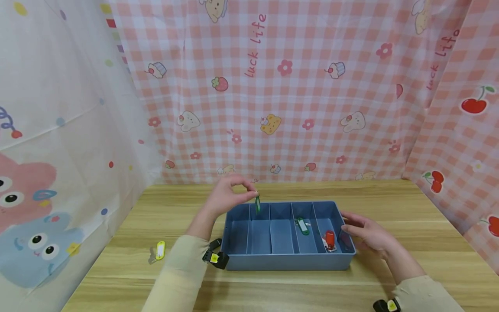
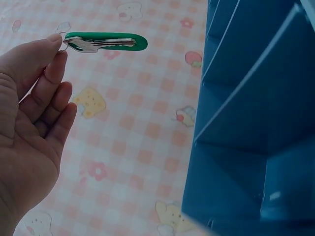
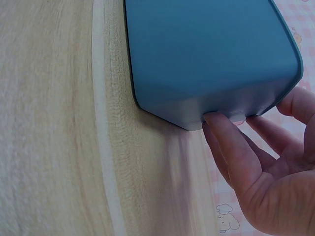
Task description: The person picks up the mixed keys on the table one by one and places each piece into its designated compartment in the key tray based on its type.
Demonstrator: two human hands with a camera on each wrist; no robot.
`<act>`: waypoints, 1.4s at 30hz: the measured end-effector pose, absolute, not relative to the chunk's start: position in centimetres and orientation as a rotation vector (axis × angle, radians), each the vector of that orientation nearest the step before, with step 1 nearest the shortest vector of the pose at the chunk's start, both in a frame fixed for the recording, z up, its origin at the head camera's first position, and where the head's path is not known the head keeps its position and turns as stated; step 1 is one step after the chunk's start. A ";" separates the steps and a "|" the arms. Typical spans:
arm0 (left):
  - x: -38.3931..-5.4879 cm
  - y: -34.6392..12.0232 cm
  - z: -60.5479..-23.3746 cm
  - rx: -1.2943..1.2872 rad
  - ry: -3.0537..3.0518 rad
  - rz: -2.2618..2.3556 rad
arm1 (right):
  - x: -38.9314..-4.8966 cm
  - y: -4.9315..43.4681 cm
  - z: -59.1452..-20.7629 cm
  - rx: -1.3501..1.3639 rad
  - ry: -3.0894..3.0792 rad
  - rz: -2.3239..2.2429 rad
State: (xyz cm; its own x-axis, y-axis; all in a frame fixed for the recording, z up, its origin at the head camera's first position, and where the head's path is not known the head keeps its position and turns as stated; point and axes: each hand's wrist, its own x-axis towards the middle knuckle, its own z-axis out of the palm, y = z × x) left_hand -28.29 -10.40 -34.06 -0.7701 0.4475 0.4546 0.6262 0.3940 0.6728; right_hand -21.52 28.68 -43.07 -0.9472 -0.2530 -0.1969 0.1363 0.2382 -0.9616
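My left hand [image 1: 230,196] pinches, between thumb and index finger, the ring of a key with a green key tag [image 2: 140,42]. Key and tag hang over the back of the blue divided box [image 1: 288,262], near its second compartment from the left. At the box's right end is my right hand [image 1: 368,234], fingertips [image 3: 216,118] against the outer end wall and thumb at the rim. Another green key tag [image 1: 303,226] lies in the second compartment from the right. A red key tag [image 1: 329,239] with a key lies in the rightmost one.
A yellow key tag [image 1: 160,250] with a key lies on the wooden table [image 1: 124,277], left of the box. Pink checked cloth [image 1: 249,147] hangs behind the table, and a white patterned cloth [image 1: 78,130] hangs on the left side.
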 end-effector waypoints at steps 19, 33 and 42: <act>-28.1 -5.5 -34.8 -1.124 -2.431 -1.328 | -21.4 28.6 -43.0 -0.106 2.210 -1.771; -27.8 -2.6 -35.3 -1.277 -2.440 -1.375 | -21.5 28.6 -43.0 -0.099 2.221 -1.754; -27.9 -0.5 -35.1 -1.440 -2.462 -1.373 | -21.5 28.6 -43.0 -0.118 2.213 -1.765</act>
State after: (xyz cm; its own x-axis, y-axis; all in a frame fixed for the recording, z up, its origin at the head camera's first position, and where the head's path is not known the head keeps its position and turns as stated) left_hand -27.91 -0.53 -35.11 -0.5861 0.7176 0.3762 0.6971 0.2099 0.6856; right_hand -21.49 28.63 -42.99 -0.9492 -0.2532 -0.1868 0.1258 0.2387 -0.9629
